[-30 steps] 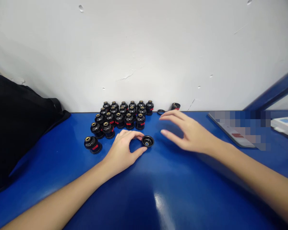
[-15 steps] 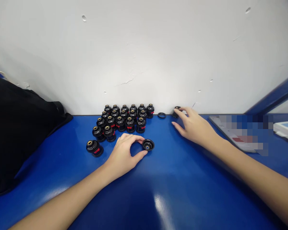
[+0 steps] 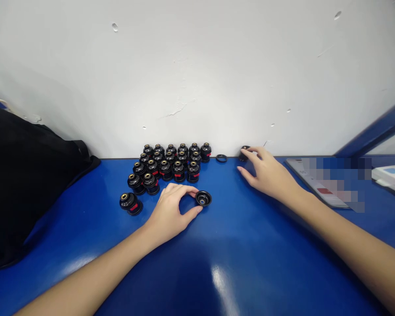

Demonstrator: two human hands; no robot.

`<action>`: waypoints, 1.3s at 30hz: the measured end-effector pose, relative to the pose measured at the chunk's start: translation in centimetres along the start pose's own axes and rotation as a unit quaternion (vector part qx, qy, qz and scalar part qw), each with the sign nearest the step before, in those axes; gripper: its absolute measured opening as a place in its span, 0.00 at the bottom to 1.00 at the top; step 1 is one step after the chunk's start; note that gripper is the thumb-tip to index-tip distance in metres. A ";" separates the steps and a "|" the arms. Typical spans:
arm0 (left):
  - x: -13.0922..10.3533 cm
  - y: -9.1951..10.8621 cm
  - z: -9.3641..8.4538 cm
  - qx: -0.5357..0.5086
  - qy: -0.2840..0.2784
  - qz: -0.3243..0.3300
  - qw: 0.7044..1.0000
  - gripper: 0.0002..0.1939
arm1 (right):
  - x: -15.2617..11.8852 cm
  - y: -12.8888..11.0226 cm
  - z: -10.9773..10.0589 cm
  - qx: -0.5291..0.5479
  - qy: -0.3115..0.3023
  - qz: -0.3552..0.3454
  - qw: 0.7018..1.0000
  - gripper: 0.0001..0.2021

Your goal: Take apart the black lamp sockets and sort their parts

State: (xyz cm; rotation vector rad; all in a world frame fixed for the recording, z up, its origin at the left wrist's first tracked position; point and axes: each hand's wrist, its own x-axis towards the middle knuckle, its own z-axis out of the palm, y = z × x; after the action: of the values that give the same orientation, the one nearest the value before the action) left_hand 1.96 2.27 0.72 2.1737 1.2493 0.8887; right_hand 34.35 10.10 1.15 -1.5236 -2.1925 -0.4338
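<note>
Between the thumb and fingers of my left hand (image 3: 174,208) is a small black cup (image 3: 203,198), its hollow side up on the blue table (image 3: 250,254). My right hand (image 3: 263,171) is at the back of the table, fingers apart, beside a black part (image 3: 244,153) near the wall; the index fingertip overlaps this part, and I cannot tell whether it touches. A black ring (image 3: 221,158) lies flat between that part and several black assembled pieces (image 3: 178,171) with brass-coloured tops and red marks. One such piece (image 3: 131,203) stands tilted at the front left of the group.
Black cloth (image 3: 29,175) covers the far left of the table. A partly blurred flat device (image 3: 316,184) lies at the right, with a white box (image 3: 393,177) beyond it. The white wall (image 3: 197,79) rises along the back edge.
The view has shifted very slightly. My right hand is a little further right relative to the ring, and the black part beside it also appears slightly further right. My left hand holds still.
</note>
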 end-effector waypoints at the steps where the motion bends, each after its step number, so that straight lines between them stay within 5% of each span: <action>1: 0.0 0.0 0.0 -0.001 0.000 0.000 1.000 0.15 | 0.0 -0.1 0.0 0.001 0.003 0.001 1.000 0.29; 29: 0.2 0.2 -0.2 -0.003 -0.002 -0.005 1.000 0.14 | -0.5 1.0 1.4 0.044 0.037 0.003 0.998 0.29; 39: 0.3 0.0 -0.1 0.000 -0.003 -0.002 1.000 0.14 | -0.7 -0.1 0.3 0.071 0.062 0.001 0.996 0.23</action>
State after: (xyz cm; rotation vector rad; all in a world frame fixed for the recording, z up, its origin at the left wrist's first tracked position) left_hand 1.99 2.54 0.89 2.1713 1.2509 0.8784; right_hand 34.37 9.62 0.50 -1.3865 -2.0805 -0.3545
